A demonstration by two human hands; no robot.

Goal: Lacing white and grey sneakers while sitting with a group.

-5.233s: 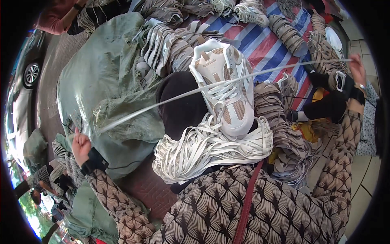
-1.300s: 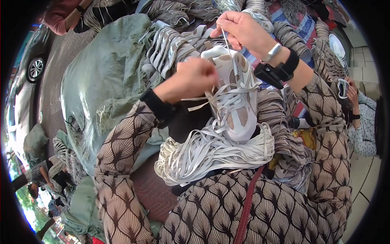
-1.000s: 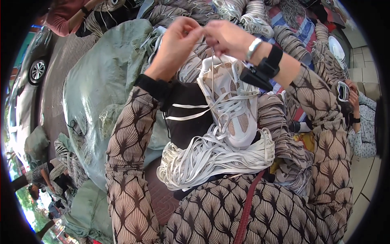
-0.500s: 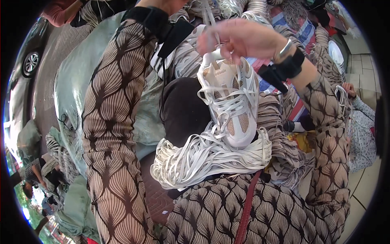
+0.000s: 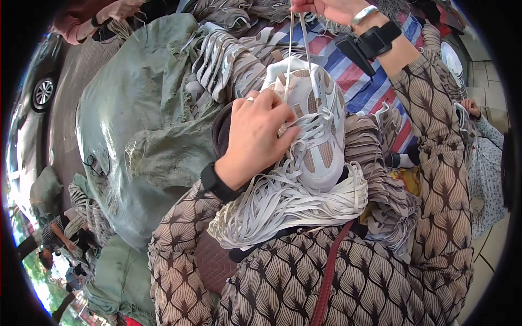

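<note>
A white and beige sneaker upper [image 5: 322, 155] lies before me, toe toward me, with white laces crossing its front. My left hand [image 5: 258, 133], with a ring on one finger, is closed on the upper's left side by the eyelets; the fingertips are partly hidden. High at the top edge, my right hand [image 5: 331, 10] pinches a white shoelace [image 5: 304, 41]. Its two strands run taut down to the upper's collar end. Under the toe, a thick bundle of loose white laces [image 5: 293, 206] lies across my lap.
Stacked beige uppers [image 5: 370, 149] stand to the right, more [image 5: 234, 65] behind. A big green sack [image 5: 147, 119] fills the left. Striped sheeting [image 5: 353, 98] lies beyond the upper. Other people's hands show at the far left [image 5: 122, 11] and right [image 5: 471, 107]. A car [image 5: 41, 103] stands far left.
My left hand has come down from the top edge onto the upper's left side. My right hand has risen from the collar, drawing the lace up taut.
</note>
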